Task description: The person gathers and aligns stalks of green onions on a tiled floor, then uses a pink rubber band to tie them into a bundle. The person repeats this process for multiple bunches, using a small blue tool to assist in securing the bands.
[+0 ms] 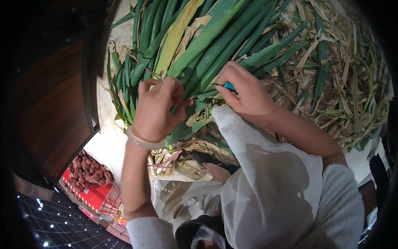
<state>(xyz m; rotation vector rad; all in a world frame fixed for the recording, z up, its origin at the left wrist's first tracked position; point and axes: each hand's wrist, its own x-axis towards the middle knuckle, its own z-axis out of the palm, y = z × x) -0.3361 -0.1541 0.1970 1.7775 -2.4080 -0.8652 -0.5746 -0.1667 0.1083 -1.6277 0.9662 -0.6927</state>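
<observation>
My left hand (160, 107), with a pale bangle at the wrist, is over a large bunch of green onions (217, 53). Its thumb and fingers are pinched together at the base of a yellowed leaf (174, 40). A thin reddish strip (152, 73) sticks out past those fingers, and a pinkish end (190, 102) shows on their other side. In my right hand (245, 90) is a small blue-handled tool (229, 86). A dark, thin tip points left from it; most of the tool is hidden by the fingers. That hand rests close against the green leaves.
Dry husks and trimmed leaves (348, 71) are heaped at the right. White root ends (160, 162) with a reddish tie lie below my left hand. White cloth (270, 174) drapes across my lap. Reddish-brown lumpy produce (88, 171) sits on a red box at lower left.
</observation>
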